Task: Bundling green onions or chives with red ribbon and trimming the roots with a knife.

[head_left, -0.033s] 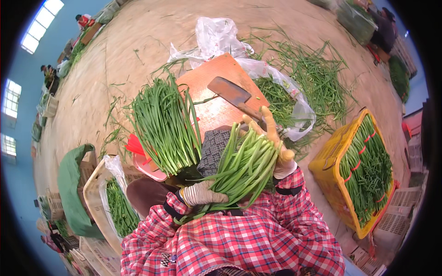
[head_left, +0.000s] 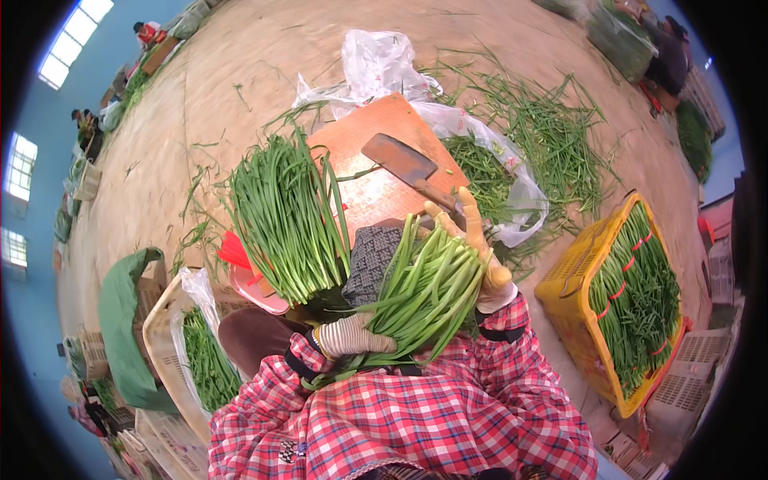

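A loose bunch of garlic chives lies slanted across my lap, pale stalk ends toward the upper right. My left hand, in a grey-striped knit glove, is closed round its leafy lower-left part. At the other end my right hand, in a tan glove, has its fingers stretched and apart, palm side against the stalk ends. Part of that palm is hidden by the stalks. Just ahead, a cleaver rests on an orange-brown board. To the left of the board stands a larger bunch of chives, stalk ends toward me.
A yellow crate at the right holds chive bundles tied with red bands. Beyond the board lie a clear plastic bag and scattered chive trimmings. At the left are a beige crate and a green cloth. Several people sit far off.
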